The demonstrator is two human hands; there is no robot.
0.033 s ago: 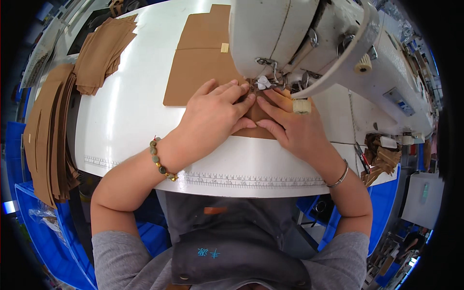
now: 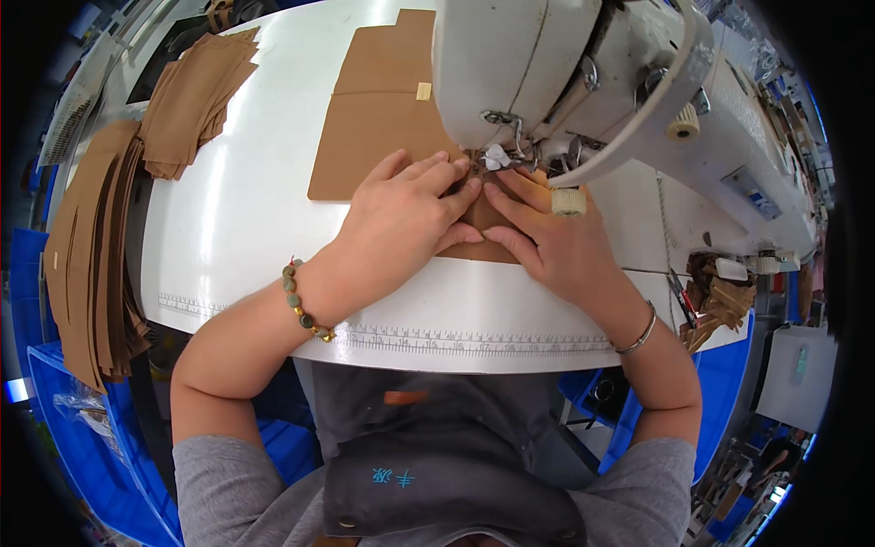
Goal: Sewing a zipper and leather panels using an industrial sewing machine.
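Observation:
Under the needle area of a white sewing machine [image 2: 529, 73] lies a brown fabric or leather-like piece [image 2: 488, 219]. My left hand [image 2: 406, 205] presses on its left side, fingers stretched toward the presser foot and thumb pointing right. On the other side my right hand [image 2: 561, 232] rests flat, fingers spread, with the fingertips partly hidden beneath the machine head. Both thumbs nearly meet over the piece. Behind my left hand a larger brown panel [image 2: 374, 137] with a small pale tab lies flat, its right part hidden by the machine.
Stacked brown pieces [image 2: 196, 100] lie at the table's far left; more long strips [image 2: 91, 255] hang over its left edge. A ruler strip [image 2: 410, 341] runs along the front edge. Brown scraps [image 2: 725, 296] sit at right. Blue bins [image 2: 91, 428] stand below the table.

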